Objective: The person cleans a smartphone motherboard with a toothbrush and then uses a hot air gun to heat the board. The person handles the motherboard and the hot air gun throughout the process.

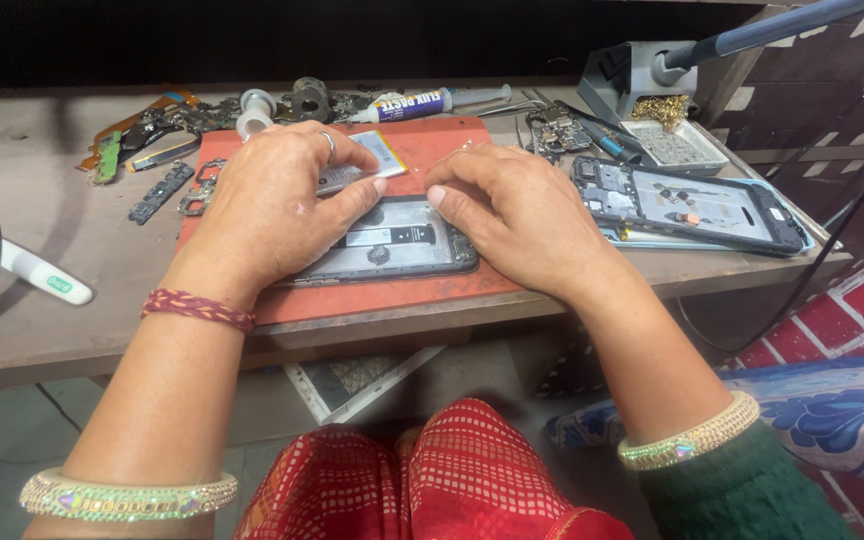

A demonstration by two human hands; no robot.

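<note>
An opened phone body (pixel 397 248) with its back off lies on a red work mat (pixel 432 285) at the bench's front edge. My left hand (pixel 267 205) rests over the phone's left part, with a flat silver battery (pixel 372 158) under its fingers, thumb pressing toward the phone's middle. My right hand (pixel 517 215) covers the phone's right end, fingers curled down on its upper edge. The two thumbs nearly meet above the phone's inner plate. A ring sits on a left finger.
A second opened phone frame (pixel 697 205) lies at the right. A soldering stand (pixel 642 75), a metal tray (pixel 677 145), a paste syringe (pixel 422 103), tweezers and loose phone parts (pixel 162 150) crowd the back. A white tool (pixel 47 275) lies left.
</note>
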